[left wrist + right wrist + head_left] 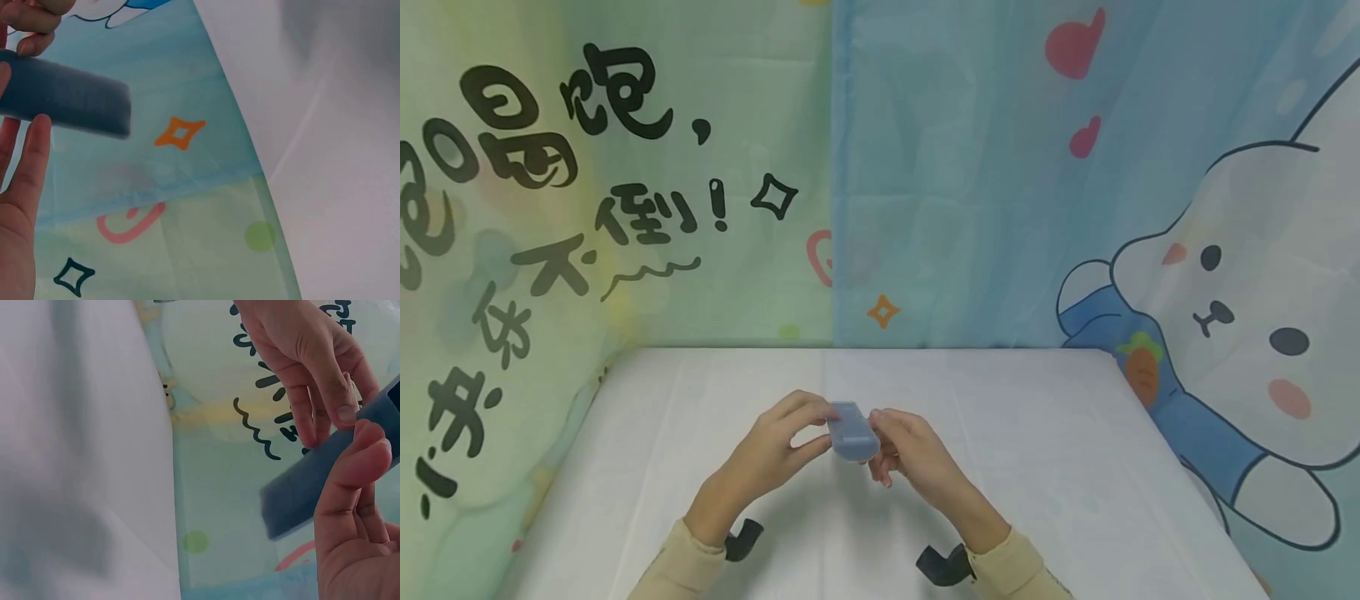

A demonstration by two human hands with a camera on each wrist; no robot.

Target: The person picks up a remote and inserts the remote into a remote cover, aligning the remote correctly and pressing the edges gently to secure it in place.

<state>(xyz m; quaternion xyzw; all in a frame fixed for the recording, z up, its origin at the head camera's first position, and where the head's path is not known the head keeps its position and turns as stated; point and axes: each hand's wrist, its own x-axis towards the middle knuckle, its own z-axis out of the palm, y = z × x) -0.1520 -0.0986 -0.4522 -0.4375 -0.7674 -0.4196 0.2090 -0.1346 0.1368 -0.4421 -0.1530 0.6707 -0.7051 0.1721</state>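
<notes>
Above the white table, a translucent blue, box-like plastic piece (pixel 853 433) hangs between both hands. It is long, with rounded corners, and one end tilts toward the camera. My left hand (pixel 769 446) pinches its left edge between thumb and fingers. On the opposite side my right hand (pixel 919 457) holds the right edge, its lower fingers curled underneath. The left wrist view shows the long dark-blue side of the piece (pixel 75 97) with a left fingertip against it. In the right wrist view a dark hollow shows near its upper end, and the right thumb and fingers overlap it.
A white cloth covers the table (pixel 1045 483). Behind it hang printed curtains (pixel 955 208), green on the left and blue with a cartoon rabbit on the right. Black straps (pixel 943 567) show at both wrists, beside beige sleeves (pixel 1018 567).
</notes>
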